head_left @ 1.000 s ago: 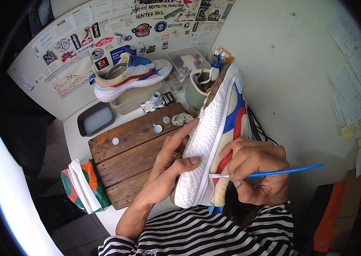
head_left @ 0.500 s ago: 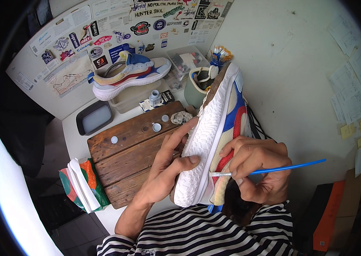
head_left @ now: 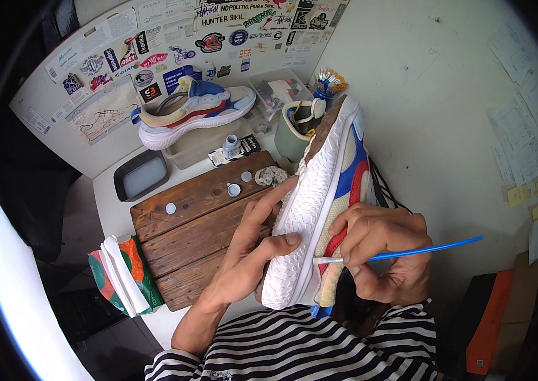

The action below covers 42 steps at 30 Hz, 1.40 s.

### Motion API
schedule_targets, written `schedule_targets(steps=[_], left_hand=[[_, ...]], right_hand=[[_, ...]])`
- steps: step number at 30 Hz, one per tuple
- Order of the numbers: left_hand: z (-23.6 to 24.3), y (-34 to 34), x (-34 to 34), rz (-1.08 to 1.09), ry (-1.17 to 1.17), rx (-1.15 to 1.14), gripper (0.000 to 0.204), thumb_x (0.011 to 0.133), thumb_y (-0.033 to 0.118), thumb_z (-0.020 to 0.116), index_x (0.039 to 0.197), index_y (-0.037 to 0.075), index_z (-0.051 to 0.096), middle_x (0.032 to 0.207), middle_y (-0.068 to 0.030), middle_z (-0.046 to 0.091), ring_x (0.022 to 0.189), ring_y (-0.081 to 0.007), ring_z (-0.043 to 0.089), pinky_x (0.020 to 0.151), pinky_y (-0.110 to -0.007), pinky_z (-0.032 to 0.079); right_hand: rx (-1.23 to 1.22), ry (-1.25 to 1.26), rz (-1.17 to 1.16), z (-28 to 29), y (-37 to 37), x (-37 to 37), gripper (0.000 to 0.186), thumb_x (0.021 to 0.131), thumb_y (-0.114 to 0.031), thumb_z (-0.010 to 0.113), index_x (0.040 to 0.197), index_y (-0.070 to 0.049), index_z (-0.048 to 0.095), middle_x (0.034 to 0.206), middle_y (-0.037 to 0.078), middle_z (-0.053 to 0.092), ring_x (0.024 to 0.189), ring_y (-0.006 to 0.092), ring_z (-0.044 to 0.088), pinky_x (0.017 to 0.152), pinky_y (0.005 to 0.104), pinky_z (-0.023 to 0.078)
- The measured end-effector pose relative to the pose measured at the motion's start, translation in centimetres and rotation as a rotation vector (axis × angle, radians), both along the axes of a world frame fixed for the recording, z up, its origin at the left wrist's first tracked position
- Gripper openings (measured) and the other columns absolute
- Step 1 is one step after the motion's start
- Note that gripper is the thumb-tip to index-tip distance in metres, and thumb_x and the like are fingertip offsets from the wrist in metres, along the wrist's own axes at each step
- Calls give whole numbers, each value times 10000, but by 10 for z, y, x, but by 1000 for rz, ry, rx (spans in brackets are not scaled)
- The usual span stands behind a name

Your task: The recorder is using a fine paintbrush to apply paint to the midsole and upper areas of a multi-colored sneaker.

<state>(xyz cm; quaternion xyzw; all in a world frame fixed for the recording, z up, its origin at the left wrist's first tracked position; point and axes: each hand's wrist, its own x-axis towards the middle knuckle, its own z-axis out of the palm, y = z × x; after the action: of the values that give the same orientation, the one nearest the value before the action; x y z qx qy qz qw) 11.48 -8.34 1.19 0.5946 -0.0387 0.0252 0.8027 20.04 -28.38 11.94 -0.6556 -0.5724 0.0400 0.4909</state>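
Observation:
A sneaker (head_left: 316,209) is held up on its side, its white patterned sole turned toward the left and its cream, red and blue upper to the right. My left hand (head_left: 251,254) grips it by the sole, thumb on the tread near the heel and fingers along the far side. In my right hand (head_left: 386,254) a slim paintbrush (head_left: 421,249) with a blue handle is pinched. Its pale bristles touch the edge between midsole and upper near the heel. Some fingers of the right hand rest against the upper.
A matching sneaker (head_left: 196,114) sits on a clear plastic box (head_left: 202,149). Nearby are a small paint bottle (head_left: 231,147), a dark water tray (head_left: 142,176), a wooden board (head_left: 186,235) with small paint cups, a tissue pack (head_left: 126,276), a green container (head_left: 291,136) and a brush jar (head_left: 327,89).
The sneaker has tilted slightly, its toe shifting a little to the right. The brush has stayed at nearly the same spot by the heel, its handle end slightly further left.

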Motion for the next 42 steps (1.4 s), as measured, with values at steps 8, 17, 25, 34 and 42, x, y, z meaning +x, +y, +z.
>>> schedule_targets(steps=[8, 17, 25, 34, 42], left_hand=[[0, -1, -1, 8, -5, 15, 756, 861, 229, 674, 1578, 123, 458, 1098, -73, 411, 1134, -207, 414, 1080, -343, 300], [1, -2, 0, 5, 5, 21, 751, 862, 236, 675, 1574, 123, 463, 1116, -85, 421, 1150, -214, 422, 1095, -356, 303], [1, 0, -1, 3, -4, 36, 750, 866, 246, 674, 1574, 122, 462, 1119, -84, 425, 1152, -216, 422, 1095, -358, 301], [-1, -1, 0, 1, -6, 24, 756, 874, 225, 674, 1587, 125, 446, 1135, -84, 428, 1157, -214, 416, 1098, -355, 298], [0, -1, 0, -6, 1, 28, 749, 874, 219, 673, 1584, 132, 450, 1127, -83, 417, 1156, -209, 412, 1087, -347, 299]], right_hand=[[-19, 18, -4, -1, -2, 1, 52, 762, -7, 678, 799, -16, 643, 731, 105, 663, 683, 270, 697, 699, 398, 584], [62, 86, -5, -2, -2, 0, 67, 750, 16, 673, 793, -7, 627, 706, 84, 658, 609, 235, 667, 725, 426, 607], [31, 27, 17, -1, -3, 0, 72, 742, 28, 652, 793, -16, 629, 709, 76, 660, 609, 221, 662, 742, 434, 607], [-1, 15, 6, 0, -4, -1, 76, 744, 29, 651, 795, -26, 638, 718, 75, 666, 626, 226, 665, 769, 435, 604], [9, 13, -10, 0, -2, 0, 75, 741, 35, 645, 793, -19, 637, 707, 71, 664, 605, 216, 658, 768, 446, 604]])
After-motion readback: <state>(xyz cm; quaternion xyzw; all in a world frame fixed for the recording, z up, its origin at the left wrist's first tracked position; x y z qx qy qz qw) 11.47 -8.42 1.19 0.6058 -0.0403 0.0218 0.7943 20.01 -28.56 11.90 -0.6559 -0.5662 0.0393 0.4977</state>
